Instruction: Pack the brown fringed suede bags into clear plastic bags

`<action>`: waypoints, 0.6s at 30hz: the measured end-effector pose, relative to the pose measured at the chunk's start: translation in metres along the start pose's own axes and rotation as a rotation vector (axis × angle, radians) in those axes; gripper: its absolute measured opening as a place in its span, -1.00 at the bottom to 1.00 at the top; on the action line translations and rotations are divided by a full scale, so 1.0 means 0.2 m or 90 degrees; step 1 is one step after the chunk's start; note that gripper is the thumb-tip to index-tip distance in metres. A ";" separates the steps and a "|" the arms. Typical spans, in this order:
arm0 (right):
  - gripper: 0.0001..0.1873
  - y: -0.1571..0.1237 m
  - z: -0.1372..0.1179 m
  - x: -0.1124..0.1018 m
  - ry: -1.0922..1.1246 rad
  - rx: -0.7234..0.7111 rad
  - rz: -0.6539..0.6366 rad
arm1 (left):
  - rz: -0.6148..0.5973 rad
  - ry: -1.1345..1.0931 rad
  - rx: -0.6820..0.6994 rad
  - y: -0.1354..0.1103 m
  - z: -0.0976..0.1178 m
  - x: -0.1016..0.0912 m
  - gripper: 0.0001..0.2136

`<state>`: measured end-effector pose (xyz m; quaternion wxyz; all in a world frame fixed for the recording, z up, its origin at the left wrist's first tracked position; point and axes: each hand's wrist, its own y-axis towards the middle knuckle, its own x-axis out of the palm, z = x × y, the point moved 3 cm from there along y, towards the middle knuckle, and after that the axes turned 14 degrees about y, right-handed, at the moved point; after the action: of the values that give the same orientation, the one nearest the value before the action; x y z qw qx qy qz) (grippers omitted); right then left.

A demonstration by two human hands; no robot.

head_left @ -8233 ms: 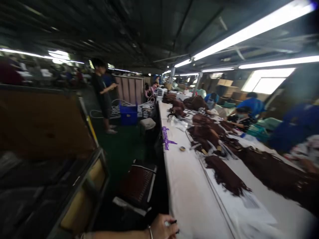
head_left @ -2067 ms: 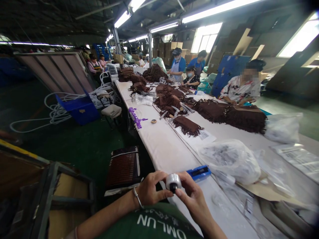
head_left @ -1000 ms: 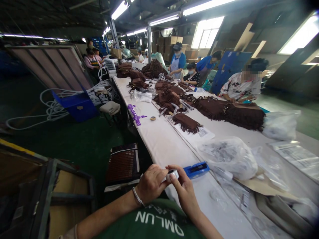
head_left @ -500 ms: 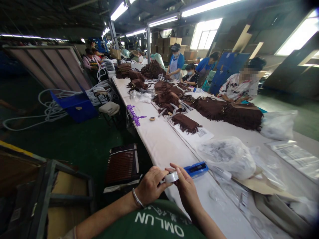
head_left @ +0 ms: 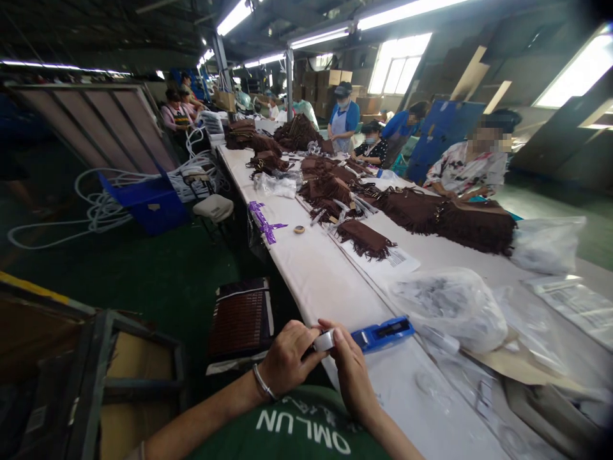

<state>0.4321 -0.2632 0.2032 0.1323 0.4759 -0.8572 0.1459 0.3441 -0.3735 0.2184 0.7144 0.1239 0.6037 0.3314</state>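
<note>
My left hand (head_left: 286, 358) and my right hand (head_left: 351, 367) meet at the near edge of a long white table (head_left: 330, 281). Together they pinch a small white roll of tape (head_left: 325, 340), fingers closed round it. A silver bracelet circles my left wrist. Just right of the roll, a blue tape dispenser (head_left: 383, 333) lies flat on the table. A clear plastic bag (head_left: 447, 308) with dark contents rests a little farther right.
Brown fringed pieces (head_left: 364, 237) lie in piles along the table, with purple ribbon (head_left: 264, 222) and a small tape roll (head_left: 299, 229). Several people work at the far side and far end. A brown slatted seat (head_left: 239, 316), a stool (head_left: 213, 207) and a blue bin (head_left: 146, 204) stand on the green floor.
Earlier only my left hand showed at the table edge. Both hands then took up the white roll, turned it and drew it down closer to my body.
</note>
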 end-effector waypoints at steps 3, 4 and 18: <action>-0.56 0.03 0.06 0.08 0.013 0.005 0.012 | -0.016 -0.006 -0.006 -0.05 -0.09 -0.03 -0.76; -0.56 0.05 0.08 0.11 0.020 0.008 0.018 | -0.021 -0.009 -0.006 -0.06 -0.13 -0.04 -0.77; -0.50 0.29 0.14 0.22 0.029 0.054 -0.023 | -0.049 -0.058 -0.042 -0.01 -0.44 0.04 -0.83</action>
<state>0.3574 -0.2790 0.1867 0.1343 0.4927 -0.8384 0.1907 0.2627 -0.3883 0.1898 0.7569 0.0922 0.5638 0.3173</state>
